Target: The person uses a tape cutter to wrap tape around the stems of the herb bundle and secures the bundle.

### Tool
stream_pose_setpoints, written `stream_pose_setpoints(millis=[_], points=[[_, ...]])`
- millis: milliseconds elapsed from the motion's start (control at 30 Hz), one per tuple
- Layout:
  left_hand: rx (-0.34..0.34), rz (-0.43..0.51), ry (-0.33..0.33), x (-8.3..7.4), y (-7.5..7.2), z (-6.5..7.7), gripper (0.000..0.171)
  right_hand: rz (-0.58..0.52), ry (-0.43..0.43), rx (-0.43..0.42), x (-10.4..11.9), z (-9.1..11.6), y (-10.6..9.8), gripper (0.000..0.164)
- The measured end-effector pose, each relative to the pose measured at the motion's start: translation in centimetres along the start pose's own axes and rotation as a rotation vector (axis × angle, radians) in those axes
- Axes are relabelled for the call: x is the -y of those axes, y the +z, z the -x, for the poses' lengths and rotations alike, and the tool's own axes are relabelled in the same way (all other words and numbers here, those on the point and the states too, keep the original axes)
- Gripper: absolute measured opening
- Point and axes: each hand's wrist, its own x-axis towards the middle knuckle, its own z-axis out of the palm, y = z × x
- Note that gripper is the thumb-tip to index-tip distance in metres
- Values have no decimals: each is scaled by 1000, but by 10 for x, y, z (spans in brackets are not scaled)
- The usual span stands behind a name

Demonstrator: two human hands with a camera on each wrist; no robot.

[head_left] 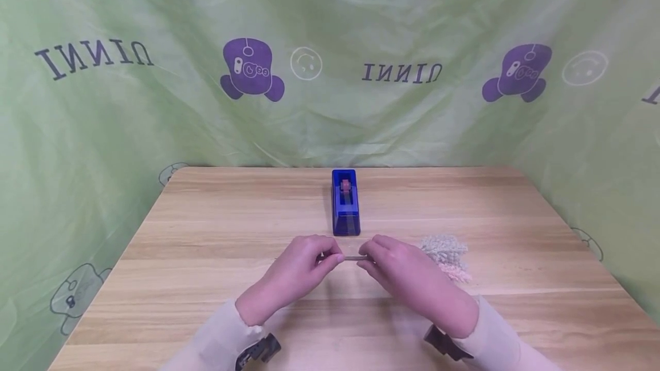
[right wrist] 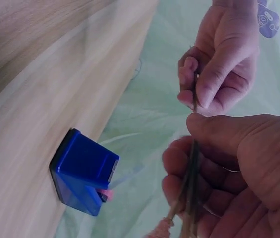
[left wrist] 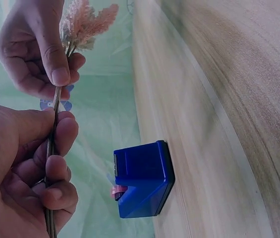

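Above the pale wood-grain tabletop [head_left: 222,228], level between both hands, is a slim bundle of brown, stick-like stems [left wrist: 57,99] topped with fluffy flower heads [head_left: 446,252]. Those heads are soft and feathery, some pale pink, some greyish white (the pink ones sit nearer the person in the head view). They project past the right hand, on the person's right. Lower down, the stems lie close together, thin, straight and dull brown, and narrow to a dark line where the fingers cover them. The left hand [head_left: 296,268] grips the bare lower part, thumb laid along it and fingers curled round. The right hand [head_left: 404,273] holds the stems nearer the heads, pinched between thumb and curled fingers; a short bare length shows between the two grips.

Just beyond the hands, a glossy blue plastic tape dispenser [head_left: 345,205] with a pinkish-red hub stands on the tabletop. Behind it hangs a light green cloth backdrop [head_left: 330,119] printed with purple figures and mirrored lettering.
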Motion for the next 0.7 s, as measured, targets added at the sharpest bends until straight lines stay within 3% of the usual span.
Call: stream_pose_setpoints(millis=[133, 267, 533, 700], points=[[-7, -1, 5, 0, 1, 1, 16, -61, 22, 44, -1, 1, -2, 4], [4, -8, 4, 1, 2, 0, 14, -88, 4, 35, -3, 2, -1, 5], [57, 35, -38, 1, 2, -2, 17, 38, -126, -113, -6, 4, 10, 12], [67, 26, -49, 1, 3, -3, 22, 82, -143, -133, -5, 3, 12, 14]])
